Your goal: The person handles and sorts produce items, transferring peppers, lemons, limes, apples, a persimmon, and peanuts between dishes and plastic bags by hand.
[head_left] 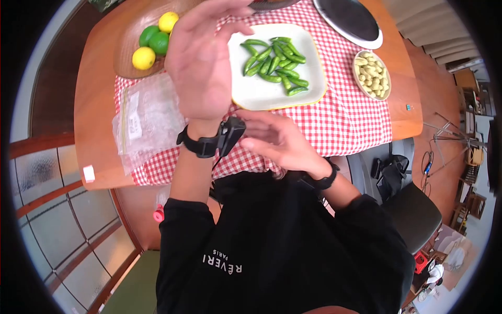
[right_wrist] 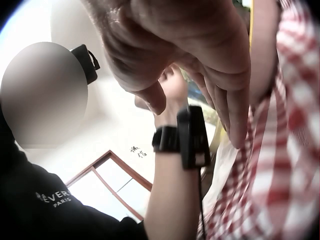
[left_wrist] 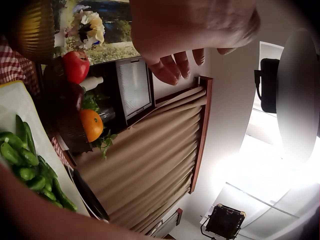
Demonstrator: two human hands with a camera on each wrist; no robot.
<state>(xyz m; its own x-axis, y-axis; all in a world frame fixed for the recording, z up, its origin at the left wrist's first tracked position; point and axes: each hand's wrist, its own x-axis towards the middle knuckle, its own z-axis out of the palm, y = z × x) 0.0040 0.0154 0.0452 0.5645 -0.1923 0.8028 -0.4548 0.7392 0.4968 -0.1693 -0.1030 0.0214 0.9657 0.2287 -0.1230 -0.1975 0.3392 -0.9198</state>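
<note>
In the head view the left hand [head_left: 201, 68] is raised, palm showing and fingers extended, holding nothing, just left of a white plate [head_left: 248, 94] of green chili peppers [head_left: 269, 65]. A black camera [head_left: 231, 133] is strapped on its wrist. The right hand [head_left: 280, 141] is beside that wrist camera, below the plate, with its fingers loosely bent and nothing held; contact with the camera cannot be told. In the right wrist view the right hand [right_wrist: 175, 50] has its fingers apart, the strapped camera [right_wrist: 194, 137] beyond them. The left wrist view shows the left hand [left_wrist: 195, 30] over no object.
A basket [head_left: 125, 47] with lemons [head_left: 143, 58] and limes [head_left: 159, 43] is at the upper left. Plastic bags [head_left: 149, 115] lie on the checkered cloth [head_left: 345, 123]. A bowl of peanuts [head_left: 372, 76] and a dark round plate [head_left: 348, 21] are on the right.
</note>
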